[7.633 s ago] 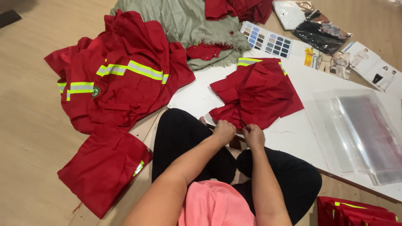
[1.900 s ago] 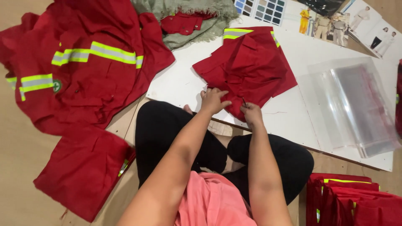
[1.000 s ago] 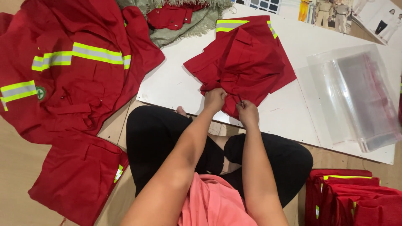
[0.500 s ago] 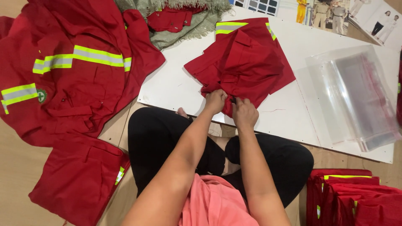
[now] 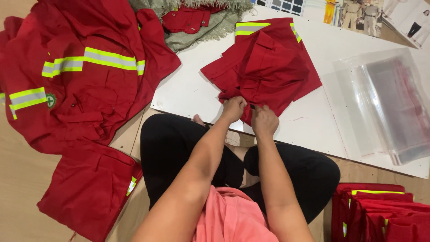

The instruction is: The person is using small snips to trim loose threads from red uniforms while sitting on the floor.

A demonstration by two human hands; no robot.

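Observation:
A folded red work garment [image 5: 264,67] with yellow reflective stripes lies on a white board [image 5: 188,89] in front of me. My left hand [image 5: 234,108] and my right hand [image 5: 264,121] sit close together at its near edge, both pinching the red fabric. My fingertips are partly hidden in the cloth. I sit cross-legged in black trousers [image 5: 179,152], my knees against the board's near edge.
A large heap of red garments with reflective stripes [image 5: 76,80] covers the floor at left. Clear plastic bags [image 5: 389,103] lie on the board at right. Folded red garments [image 5: 380,210] are stacked at lower right. A green fringed cloth [image 5: 201,22] and photo cards [image 5: 358,11] lie beyond.
Both hands have stayed at the garment's near edge, working the fabric. The view has shifted down and left slightly over the last seconds.

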